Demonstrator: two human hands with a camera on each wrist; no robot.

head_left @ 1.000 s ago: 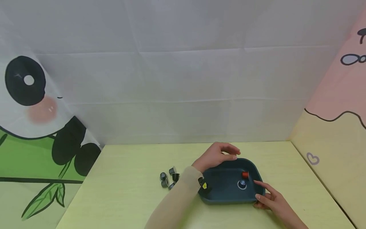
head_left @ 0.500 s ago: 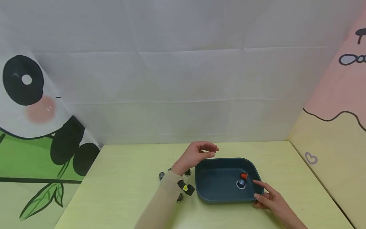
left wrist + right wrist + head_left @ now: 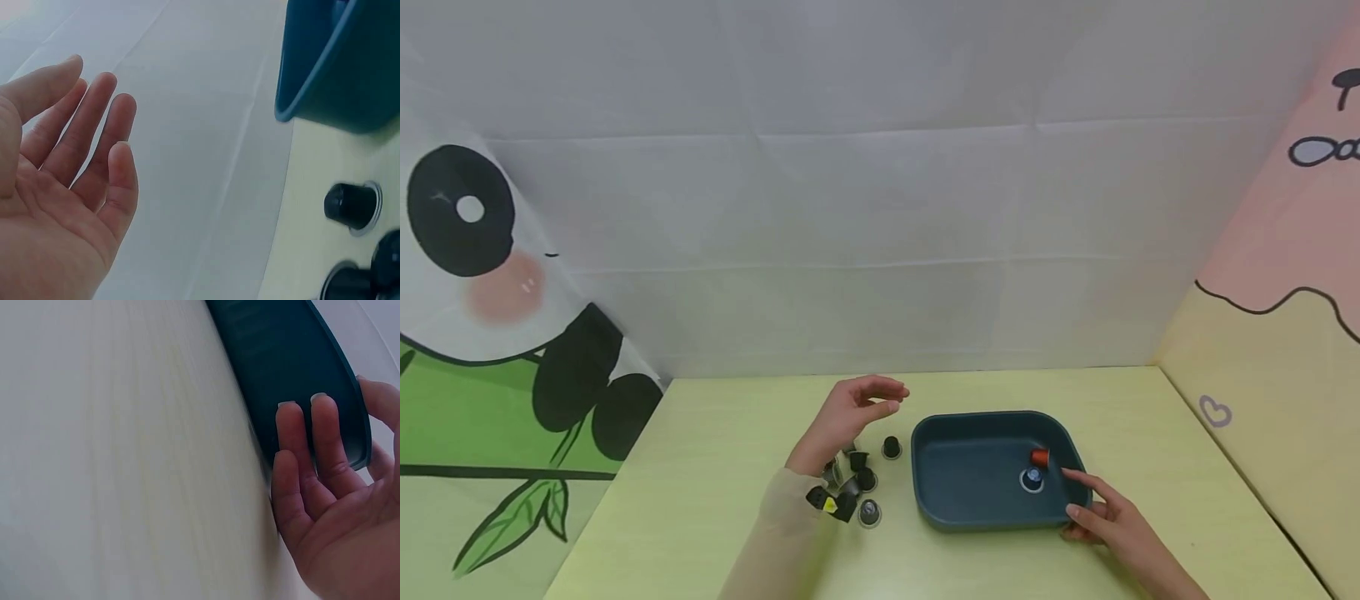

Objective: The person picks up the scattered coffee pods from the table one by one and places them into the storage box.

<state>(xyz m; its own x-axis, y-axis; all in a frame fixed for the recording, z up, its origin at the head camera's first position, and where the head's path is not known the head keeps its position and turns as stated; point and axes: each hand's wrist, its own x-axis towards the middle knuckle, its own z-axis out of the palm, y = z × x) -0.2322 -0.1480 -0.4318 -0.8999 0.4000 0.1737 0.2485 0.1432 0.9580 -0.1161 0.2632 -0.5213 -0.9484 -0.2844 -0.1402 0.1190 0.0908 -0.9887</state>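
Observation:
In the head view, my left hand hovers over the table's back left part, holding nothing. Its fingers are relaxed and slightly bent in the left wrist view. Below it, several dark and grey coffee capsules lie in a loose group, some hidden by the forearm. One black capsule stands a little apart, near the tray. My right hand grips the right end of a dark teal tray, fingers against its outer wall. Inside the tray, a red capsule lies on its side beside an upright blue capsule.
The pale yellow tabletop runs back to a white cloth backdrop. Printed panels stand at the left and right sides. A black band with a yellow mark sits on my left wrist.
My left hand has moved left, from above the tray to above the loose capsules. That uncovers the tray's left end and more capsules. My right hand stays at the tray.

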